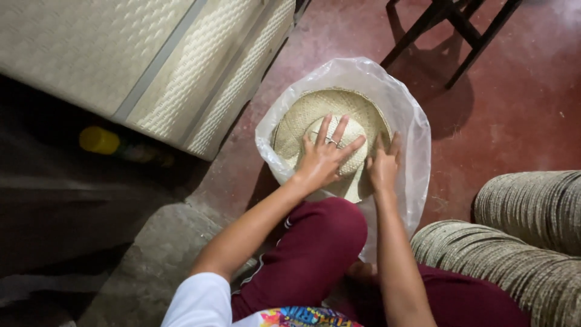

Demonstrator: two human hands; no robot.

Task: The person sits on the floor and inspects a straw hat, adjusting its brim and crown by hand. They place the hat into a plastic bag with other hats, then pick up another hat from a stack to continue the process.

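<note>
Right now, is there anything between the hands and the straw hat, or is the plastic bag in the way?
Nothing visible. The left hand lies flat on the straw hat's crown and the right hand touches its brim. The clear plastic bag wraps around the hat, open toward the hands, not covering them.

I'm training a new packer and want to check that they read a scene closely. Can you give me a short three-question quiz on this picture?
1. True or false: the left hand lies spread on the crown of the straw hat.
2. What does the straw hat sit in? A) a cardboard box B) a clear plastic bag C) a wire basket
3. Fill in: the right hand rests on the hat's ____, beside the crown.

Key
1. True; a ring shows on one finger.
2. B; the bag stands open on the red floor.
3. Brim. Stacks of woven hats lie at the person's right.
</note>
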